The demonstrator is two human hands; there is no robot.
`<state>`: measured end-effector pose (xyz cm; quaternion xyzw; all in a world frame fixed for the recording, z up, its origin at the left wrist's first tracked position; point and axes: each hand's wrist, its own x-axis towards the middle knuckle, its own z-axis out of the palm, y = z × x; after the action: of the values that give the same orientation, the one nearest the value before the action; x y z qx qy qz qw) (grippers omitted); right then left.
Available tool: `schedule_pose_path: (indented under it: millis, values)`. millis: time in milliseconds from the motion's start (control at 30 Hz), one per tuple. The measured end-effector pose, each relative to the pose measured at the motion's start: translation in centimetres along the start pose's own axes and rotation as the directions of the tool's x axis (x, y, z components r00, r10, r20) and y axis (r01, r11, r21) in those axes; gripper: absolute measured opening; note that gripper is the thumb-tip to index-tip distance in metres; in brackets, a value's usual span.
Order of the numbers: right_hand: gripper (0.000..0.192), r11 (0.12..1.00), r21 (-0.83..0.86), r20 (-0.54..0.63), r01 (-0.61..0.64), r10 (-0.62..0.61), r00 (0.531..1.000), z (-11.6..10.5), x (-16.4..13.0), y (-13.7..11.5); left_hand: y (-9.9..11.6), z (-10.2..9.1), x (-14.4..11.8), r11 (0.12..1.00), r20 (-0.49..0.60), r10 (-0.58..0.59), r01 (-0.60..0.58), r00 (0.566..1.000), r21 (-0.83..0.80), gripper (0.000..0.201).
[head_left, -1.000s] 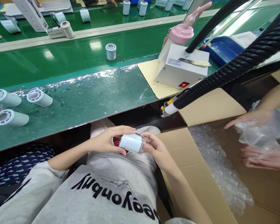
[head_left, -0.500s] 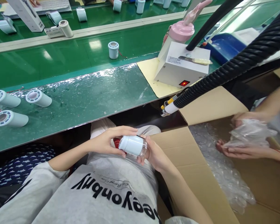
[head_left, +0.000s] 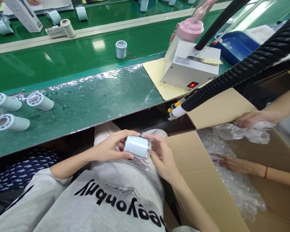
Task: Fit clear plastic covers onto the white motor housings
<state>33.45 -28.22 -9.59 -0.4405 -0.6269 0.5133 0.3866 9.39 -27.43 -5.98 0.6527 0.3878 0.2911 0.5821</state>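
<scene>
Left hand (head_left: pixel 108 149) and right hand (head_left: pixel 162 155) are gripping the white cylinder (head_left: pixel 137 147), fingers closed round it, below the surface edge (head_left: pixel 87 130), beside the cardboard box (head_left: pixel 198 167)

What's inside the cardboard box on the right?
The box holds bubble wrap. A co-worker's lower hand rests on it; the upper one grips a plastic bag. Anything under the wrap is hidden.

Pale blue cylinder (head_left: pixel 137 146) with thin red wires, green tabletop (head_left: pixel 87 100), pink-capped bottle (head_left: pixel 187 30), grey sweatshirt (head_left: pixel 106 199) with black lettering.
</scene>
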Motion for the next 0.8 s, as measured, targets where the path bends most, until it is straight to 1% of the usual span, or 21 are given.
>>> schedule_pose_path:
  millis: [33, 67, 100, 133, 167, 200, 233, 300, 367, 400, 433, 467, 567, 633, 700, 767, 800]
  values:
    - [0.028, 0.984, -0.098, 0.000, 0.149, -0.149, 0.989, -0.1, -0.1, 0.1, 0.1, 0.1, 0.0, 0.999, -0.004, -0.031, 0.031, 0.999, -0.025, 0.062]
    - [0.029, 0.948, -0.166, 0.042, 0.270, -0.267, 0.963, -0.3, -0.2, 0.1, 0.2, 0.1, 0.0, 0.998, -0.006, -0.052, 0.052, 0.999, -0.047, 0.063]
    - [0.030, 0.912, -0.203, 0.100, 0.357, -0.343, 0.934, -0.4, -0.2, 0.1, 0.2, 0.2, 0.0, 0.996, -0.005, -0.067, 0.067, 0.998, -0.064, 0.063]
    - [0.031, 0.889, -0.215, 0.148, 0.405, -0.380, 0.913, -0.5, -0.2, 0.1, 0.1, 0.2, 0.0, 0.994, 0.000, -0.080, 0.080, 0.997, -0.075, 0.063]
    - [0.033, 0.887, -0.201, 0.176, 0.416, -0.385, 0.906, -0.6, -0.2, 0.1, 0.1, 0.1, 0.0, 0.993, 0.006, -0.090, 0.091, 0.996, -0.082, 0.065]
    - [0.036, 0.906, -0.162, 0.185, 0.390, -0.361, 0.914, -0.7, -0.2, 0.0, 0.0, 0.1, 0.1, 0.992, 0.018, -0.093, 0.094, 0.996, -0.084, 0.067]
    - [0.041, 0.940, -0.099, 0.183, 0.327, -0.306, 0.934, -0.7, -0.1, -0.1, -0.1, 0.0, 0.1, 0.993, 0.033, -0.083, 0.085, 0.996, -0.083, 0.071]
    - [0.054, 0.988, 0.070, 0.181, 0.137, -0.147, 0.972, -0.6, -0.2, -0.2, -0.2, -0.3, 0.1, 0.996, 0.078, -0.035, 0.041, 0.996, -0.078, 0.075]
    - [0.060, 0.976, 0.207, 0.216, -0.065, 0.019, 0.976, -0.6, -0.3, -0.2, -0.3, -0.5, 0.0, 0.996, 0.116, 0.014, -0.003, 0.993, -0.094, 0.074]
    - [0.060, 0.961, 0.239, 0.230, -0.136, 0.080, 0.970, -0.5, -0.4, -0.1, -0.3, -0.5, 0.0, 0.994, 0.126, 0.019, -0.006, 0.992, -0.109, 0.072]
    - [0.060, 0.953, 0.246, 0.232, -0.176, 0.119, 0.965, -0.6, -0.5, 0.0, -0.3, -0.6, -0.1, 0.992, 0.129, 0.011, 0.006, 0.992, -0.127, 0.071]
    - [0.059, 0.953, 0.233, 0.223, -0.194, 0.142, 0.965, -0.6, -0.6, 0.1, -0.4, -0.7, -0.1, 0.989, 0.130, -0.007, 0.026, 0.992, -0.144, 0.071]
    - [0.053, 0.967, 0.164, 0.187, -0.195, 0.164, 0.969, -0.7, -0.8, 0.4, -0.9, -0.7, -0.2, 0.980, 0.150, -0.071, 0.096, 0.986, -0.173, 0.074]
    - [0.052, 0.962, 0.142, 0.192, -0.233, 0.204, 0.960, -0.5, -0.8, 0.4, -1.7, -0.3, -0.1, 0.971, 0.170, -0.093, 0.128, 0.981, -0.204, 0.076]
    - [0.054, 0.949, 0.143, 0.192, -0.280, 0.251, 0.949, 0.0, -0.8, 0.3, -2.6, 0.4, 0.1, 0.949, 0.185, -0.113, 0.161, 0.976, -0.271, 0.077]
    - [0.054, 0.947, 0.144, 0.192, -0.289, 0.259, 0.946, 0.4, -0.7, 0.2, -3.3, 0.8, 0.2, 0.924, 0.184, -0.166, 0.218, 0.969, -0.313, 0.072]
    - [0.053, 0.951, 0.123, 0.191, -0.282, 0.256, 0.948, 0.2, -0.7, 0.2, -3.3, 0.6, 0.3, 0.926, 0.168, -0.197, 0.240, 0.966, -0.292, 0.068]
